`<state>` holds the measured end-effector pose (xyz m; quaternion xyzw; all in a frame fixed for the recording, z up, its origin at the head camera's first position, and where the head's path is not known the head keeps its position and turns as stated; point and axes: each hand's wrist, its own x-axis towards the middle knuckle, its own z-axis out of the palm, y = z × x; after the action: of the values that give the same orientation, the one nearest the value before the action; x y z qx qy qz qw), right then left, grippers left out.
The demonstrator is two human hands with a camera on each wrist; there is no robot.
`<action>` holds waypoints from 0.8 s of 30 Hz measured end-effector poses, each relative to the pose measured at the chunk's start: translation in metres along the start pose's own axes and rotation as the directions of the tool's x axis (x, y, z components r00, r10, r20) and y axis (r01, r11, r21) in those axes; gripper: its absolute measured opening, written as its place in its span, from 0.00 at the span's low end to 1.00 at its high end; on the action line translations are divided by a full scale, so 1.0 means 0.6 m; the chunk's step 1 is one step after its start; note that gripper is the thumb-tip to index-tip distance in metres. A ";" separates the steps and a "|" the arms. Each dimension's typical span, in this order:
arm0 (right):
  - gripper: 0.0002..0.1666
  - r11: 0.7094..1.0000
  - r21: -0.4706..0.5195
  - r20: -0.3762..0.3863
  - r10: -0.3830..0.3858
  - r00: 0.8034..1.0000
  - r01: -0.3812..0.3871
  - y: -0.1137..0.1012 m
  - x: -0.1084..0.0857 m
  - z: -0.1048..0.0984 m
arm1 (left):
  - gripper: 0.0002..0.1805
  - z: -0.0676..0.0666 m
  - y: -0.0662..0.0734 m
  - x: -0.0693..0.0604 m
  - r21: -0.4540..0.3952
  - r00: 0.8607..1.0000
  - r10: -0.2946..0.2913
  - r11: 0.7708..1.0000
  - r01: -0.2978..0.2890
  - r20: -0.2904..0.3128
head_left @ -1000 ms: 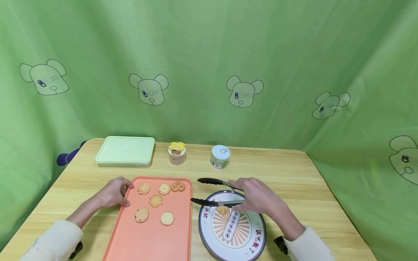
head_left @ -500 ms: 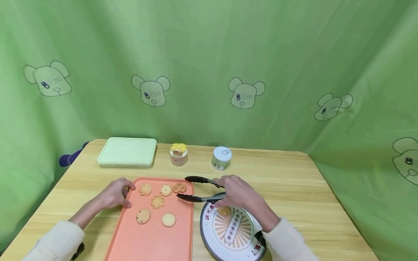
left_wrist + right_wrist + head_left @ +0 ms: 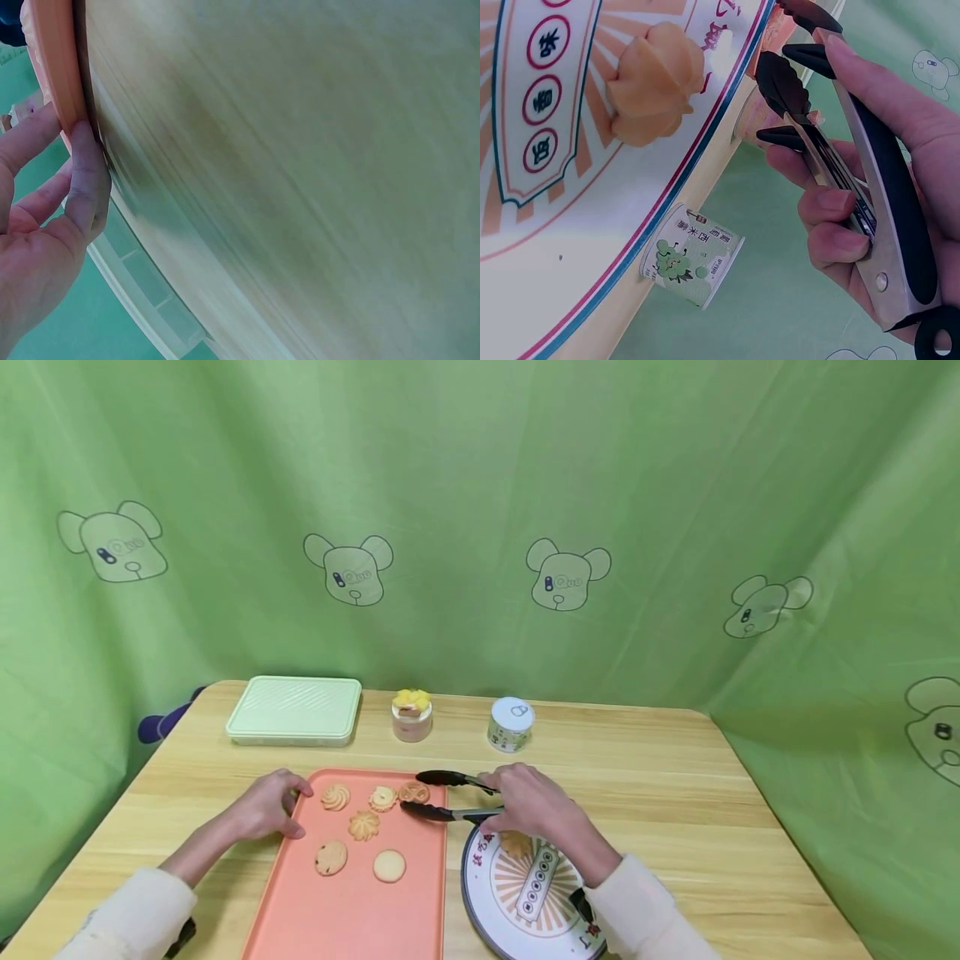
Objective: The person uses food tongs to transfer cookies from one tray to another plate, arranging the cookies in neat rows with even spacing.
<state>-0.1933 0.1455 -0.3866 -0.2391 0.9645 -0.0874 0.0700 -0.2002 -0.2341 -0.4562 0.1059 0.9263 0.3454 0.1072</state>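
In the head view my left hand [image 3: 264, 806] holds the left rim of the orange tray [image 3: 341, 922] with thumb and fingers. My right hand [image 3: 532, 803] grips a pair of black-tipped metal tongs [image 3: 877, 187]. The tongs' spread tips are over the tray's far right corner, on either side of a pretzel-shaped cookie [image 3: 414, 792]. Several other cookies lie on the tray, among them a swirl cookie [image 3: 335, 797], a flower-shaped cookie [image 3: 363, 826] and a round plain one [image 3: 389, 866]. A ridged cookie [image 3: 656, 84] sits on the round patterned plate [image 3: 491, 910], partly below my right hand.
Along the back of the wooden table [image 3: 637, 752] stand a pale green lidded box [image 3: 294, 710], a small cup with a yellow top [image 3: 412, 718] and a white-and-green can [image 3: 511, 725]. A green curtain [image 3: 465, 460] hangs behind and at the sides.
My right hand has moved left with the tongs, from over the plate to the tray's far right corner. My left hand stays at the tray rim.
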 end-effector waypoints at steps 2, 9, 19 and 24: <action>0.45 1.000 -0.002 0.003 0.010 1.000 -0.010 -0.001 0.001 0.001 | 0.29 0.000 0.000 0.000 0.001 1.000 0.003 1.000 -0.003 0.002; 0.45 1.000 -0.026 -0.019 -0.002 1.000 0.002 -0.002 0.002 0.006 | 0.29 0.000 0.001 0.001 0.009 1.000 -0.004 1.000 0.004 0.002; 0.43 0.997 -0.063 -0.056 -0.037 0.998 0.033 0.002 -0.002 0.012 | 0.29 0.000 0.003 0.000 0.020 1.000 -0.013 1.000 0.013 0.006; 0.42 0.999 -0.033 -0.069 -0.016 0.998 0.014 0.007 -0.009 0.003 | 0.29 -0.002 0.003 -0.001 0.018 1.000 -0.012 1.000 0.012 0.004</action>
<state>-0.1899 0.1512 -0.3887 -0.2442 0.9659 -0.0805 0.0322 -0.1999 -0.2332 -0.4542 0.1019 0.9298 0.3360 0.1102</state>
